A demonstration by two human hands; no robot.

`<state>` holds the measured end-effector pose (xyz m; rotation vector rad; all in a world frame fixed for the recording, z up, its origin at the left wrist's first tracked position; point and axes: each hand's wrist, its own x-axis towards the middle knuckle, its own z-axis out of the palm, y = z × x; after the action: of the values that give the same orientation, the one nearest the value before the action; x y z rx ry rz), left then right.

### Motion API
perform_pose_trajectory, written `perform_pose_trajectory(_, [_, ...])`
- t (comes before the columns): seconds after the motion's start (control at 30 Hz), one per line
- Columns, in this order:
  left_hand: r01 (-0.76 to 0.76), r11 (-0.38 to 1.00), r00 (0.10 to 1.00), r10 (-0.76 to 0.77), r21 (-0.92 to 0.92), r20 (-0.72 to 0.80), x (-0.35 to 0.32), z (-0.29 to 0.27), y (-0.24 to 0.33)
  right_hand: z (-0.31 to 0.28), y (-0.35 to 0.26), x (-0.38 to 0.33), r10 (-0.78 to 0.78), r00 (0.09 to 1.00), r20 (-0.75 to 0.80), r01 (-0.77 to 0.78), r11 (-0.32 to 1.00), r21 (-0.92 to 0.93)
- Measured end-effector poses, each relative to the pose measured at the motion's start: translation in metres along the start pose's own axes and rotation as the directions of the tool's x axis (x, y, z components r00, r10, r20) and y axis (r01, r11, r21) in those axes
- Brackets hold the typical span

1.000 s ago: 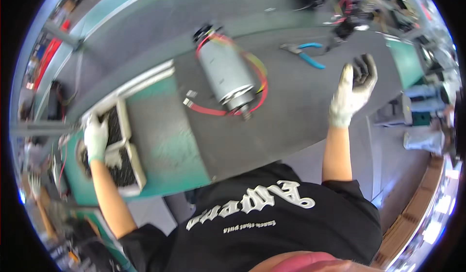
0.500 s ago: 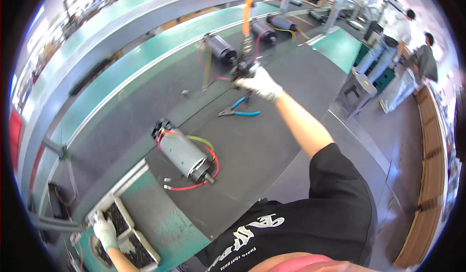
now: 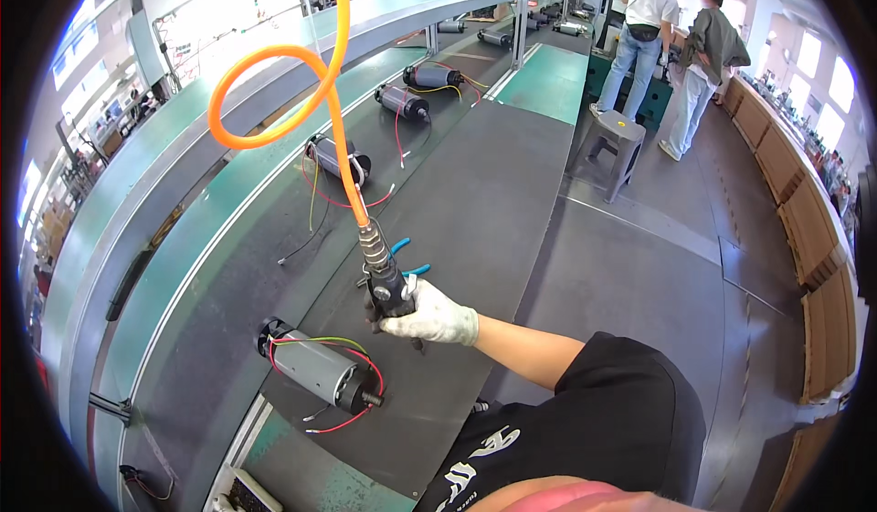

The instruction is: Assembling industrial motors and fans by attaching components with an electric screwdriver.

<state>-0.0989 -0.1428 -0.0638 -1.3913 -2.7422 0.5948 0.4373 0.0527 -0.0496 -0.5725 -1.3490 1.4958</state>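
Observation:
My right hand (image 3: 437, 316), in a white glove, is closed round a black air screwdriver (image 3: 387, 293) held upright over the dark mat. An orange air hose (image 3: 339, 137) runs up from its top in a loop. Just left of and below that hand lies a grey cylindrical motor (image 3: 315, 369) with red and yellow-green wires and a threaded shaft. Blue-handled pliers (image 3: 417, 270) lie behind the screwdriver, partly hidden by it. My left hand is out of view. At the lower left edge shows part of a pale parts tray (image 3: 263, 491).
More motors (image 3: 402, 103) with loose wires lie farther along the bench. A raised green conveyor (image 3: 219, 64) curves along the left. On the right stand a grey stool (image 3: 619, 128), two people (image 3: 649, 19) and stacked brown cardboard (image 3: 786, 169).
My right hand has brought the screwdriver nearer, down towards the motor. My left hand, earlier at the parts trays, has gone out of view. The view has shifted up and right.

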Motion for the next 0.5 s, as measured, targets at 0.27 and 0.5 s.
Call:
perform_pose_trajectory(0.27, [-0.16, 0.908, 0.958, 0.048, -0.388, -0.283, -0.013, 0.008, -0.012, 0.005, 0.034, 0.016, 0.191, 0.971, -0.145, -0.059, 0.775, 0.629])
perform_pose_trajectory(0.5, [-0.201, 0.922, 0.901, 0.041, -0.33, -0.432, -0.02, 0.022, -0.027, 0.0, -0.001, -0.006, -0.072, 0.977, -0.202, 0.02, 0.969, -0.246])
